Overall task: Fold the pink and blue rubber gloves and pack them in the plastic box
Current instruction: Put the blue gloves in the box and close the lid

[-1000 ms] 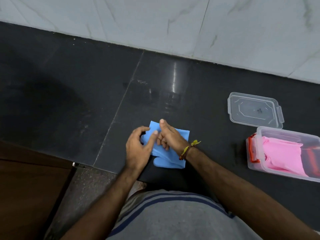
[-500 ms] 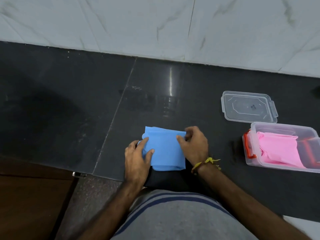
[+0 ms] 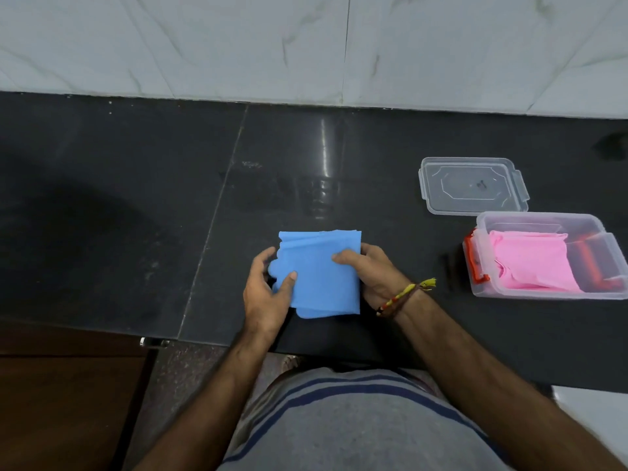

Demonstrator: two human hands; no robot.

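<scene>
The blue gloves (image 3: 323,277) form a folded, roughly square stack near the front edge of the black counter. My left hand (image 3: 266,294) grips the stack's left side, thumb on top. My right hand (image 3: 370,273) holds its right side, thumb pressed on the top layer. To the right stands the clear plastic box (image 3: 482,229) with orange clips, open, with the folded pink gloves (image 3: 533,263) lying inside it.
The box's clear lid (image 3: 472,185) lies flat on the counter just behind the box. A white marble wall (image 3: 306,45) runs along the back. The black counter (image 3: 136,215) ends at a front edge near my body, with brown wood below at left.
The blue gloves went from partly folded under both hands to a neat square stack. My hands moved apart onto its left and right sides, and the stack seems slightly raised.
</scene>
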